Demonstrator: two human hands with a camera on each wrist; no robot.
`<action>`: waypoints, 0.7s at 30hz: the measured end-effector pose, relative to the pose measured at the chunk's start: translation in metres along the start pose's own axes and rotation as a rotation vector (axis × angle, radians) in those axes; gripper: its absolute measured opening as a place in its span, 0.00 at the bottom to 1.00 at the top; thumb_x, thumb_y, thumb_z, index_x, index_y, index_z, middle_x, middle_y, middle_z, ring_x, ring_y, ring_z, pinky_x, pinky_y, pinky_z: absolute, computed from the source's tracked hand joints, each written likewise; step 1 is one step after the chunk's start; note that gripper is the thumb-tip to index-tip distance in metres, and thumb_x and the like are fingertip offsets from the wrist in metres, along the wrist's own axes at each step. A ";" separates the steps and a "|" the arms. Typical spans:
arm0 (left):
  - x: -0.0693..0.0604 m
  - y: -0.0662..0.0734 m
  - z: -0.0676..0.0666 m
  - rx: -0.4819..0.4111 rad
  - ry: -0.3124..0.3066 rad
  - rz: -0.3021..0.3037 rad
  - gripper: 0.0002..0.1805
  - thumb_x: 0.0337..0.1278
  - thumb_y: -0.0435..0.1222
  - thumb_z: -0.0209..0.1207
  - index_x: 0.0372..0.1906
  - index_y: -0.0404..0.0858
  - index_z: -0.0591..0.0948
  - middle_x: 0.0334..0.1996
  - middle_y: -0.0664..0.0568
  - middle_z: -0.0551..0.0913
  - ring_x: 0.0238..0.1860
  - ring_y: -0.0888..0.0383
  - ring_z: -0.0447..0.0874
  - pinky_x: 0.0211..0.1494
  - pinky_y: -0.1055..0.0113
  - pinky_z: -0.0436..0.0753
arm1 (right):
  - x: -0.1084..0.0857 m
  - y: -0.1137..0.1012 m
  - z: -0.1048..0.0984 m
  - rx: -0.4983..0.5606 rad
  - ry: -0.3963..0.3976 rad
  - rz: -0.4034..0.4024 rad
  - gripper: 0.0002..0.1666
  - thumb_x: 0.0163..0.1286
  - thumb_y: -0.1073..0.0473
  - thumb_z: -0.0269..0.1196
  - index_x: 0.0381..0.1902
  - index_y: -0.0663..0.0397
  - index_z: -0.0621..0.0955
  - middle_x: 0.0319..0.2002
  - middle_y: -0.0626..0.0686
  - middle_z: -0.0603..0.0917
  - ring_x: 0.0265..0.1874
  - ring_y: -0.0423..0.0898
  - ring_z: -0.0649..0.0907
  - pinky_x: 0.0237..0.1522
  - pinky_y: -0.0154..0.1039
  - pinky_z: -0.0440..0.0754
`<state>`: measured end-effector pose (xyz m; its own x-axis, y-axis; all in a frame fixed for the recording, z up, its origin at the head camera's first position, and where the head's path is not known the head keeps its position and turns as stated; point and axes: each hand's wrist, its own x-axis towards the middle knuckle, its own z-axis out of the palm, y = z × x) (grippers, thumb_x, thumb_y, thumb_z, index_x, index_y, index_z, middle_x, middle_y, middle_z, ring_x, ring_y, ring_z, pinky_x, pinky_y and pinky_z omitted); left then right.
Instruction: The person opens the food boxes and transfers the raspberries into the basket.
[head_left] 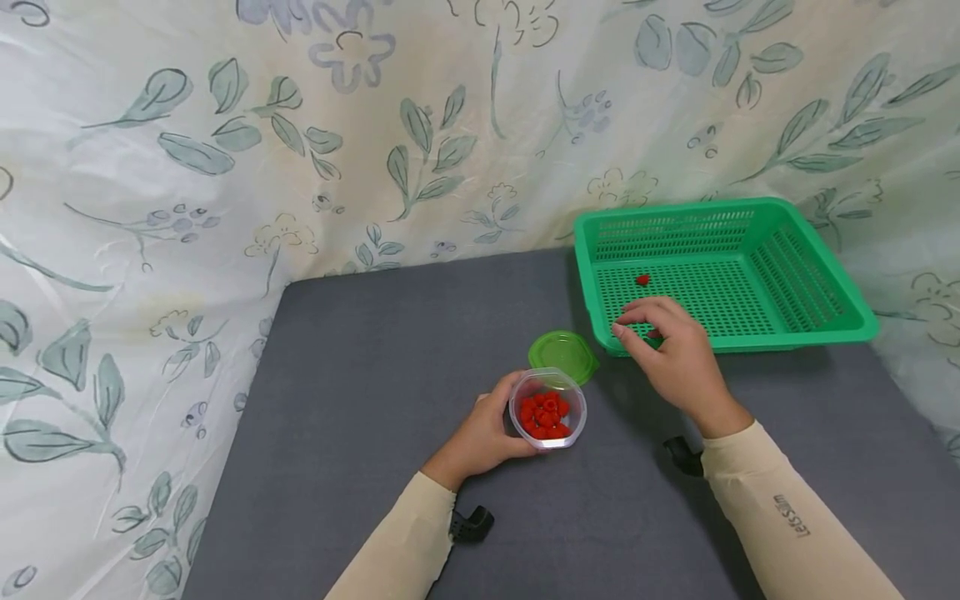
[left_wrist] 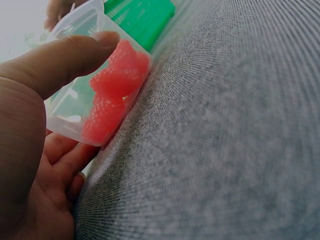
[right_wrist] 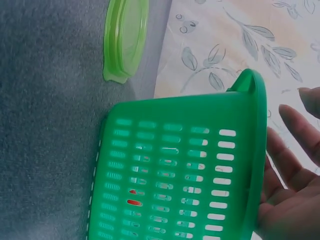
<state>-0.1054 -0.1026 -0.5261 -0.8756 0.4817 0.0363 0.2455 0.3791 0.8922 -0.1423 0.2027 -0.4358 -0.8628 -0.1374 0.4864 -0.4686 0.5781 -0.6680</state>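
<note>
My left hand (head_left: 486,429) grips a small clear plastic container (head_left: 517,392) on the dark tabletop, thumb on the near side and fingers round the far side. Several red raspberries (head_left: 545,415) lie in its bottom; the left wrist view shows these raspberries (left_wrist: 117,75) through the clear wall. Above the near left rim of a green slotted basket (head_left: 795,342) hovers my right hand (head_left: 667,346), its fingers loosely bent with nothing visible between them. Inside the basket, beyond the fingertips, lies a single raspberry (head_left: 642,280). In the right wrist view, fingers (right_wrist: 295,125) extend over the rim.
A green lid (head_left: 562,356) lies flat on the table (head_left: 390,350) between the container and the basket. Behind the table and along its sides hangs a leaf-patterned cloth (head_left: 420,167). The basket stands at the back right, against the cloth.
</note>
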 end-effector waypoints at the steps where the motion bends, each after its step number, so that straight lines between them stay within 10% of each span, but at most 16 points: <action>1: 0.000 0.000 0.000 -0.002 0.001 0.000 0.55 0.52 0.38 0.84 0.83 0.50 0.65 0.73 0.63 0.77 0.71 0.60 0.72 0.75 0.46 0.64 | 0.000 -0.001 0.000 0.009 0.001 -0.006 0.05 0.74 0.67 0.73 0.44 0.56 0.90 0.55 0.52 0.86 0.54 0.48 0.83 0.46 0.41 0.78; 21: 0.000 -0.003 -0.002 -0.013 -0.002 0.024 0.55 0.51 0.38 0.84 0.83 0.50 0.66 0.72 0.62 0.78 0.70 0.60 0.73 0.74 0.46 0.63 | -0.009 -0.017 0.017 0.110 -0.061 -0.155 0.13 0.67 0.72 0.76 0.46 0.54 0.90 0.55 0.51 0.87 0.56 0.47 0.82 0.48 0.36 0.80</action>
<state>-0.1065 -0.1052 -0.5276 -0.8686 0.4923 0.0568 0.2612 0.3574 0.8967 -0.1300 0.1809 -0.4386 -0.7872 -0.2682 0.5553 -0.6116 0.4550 -0.6472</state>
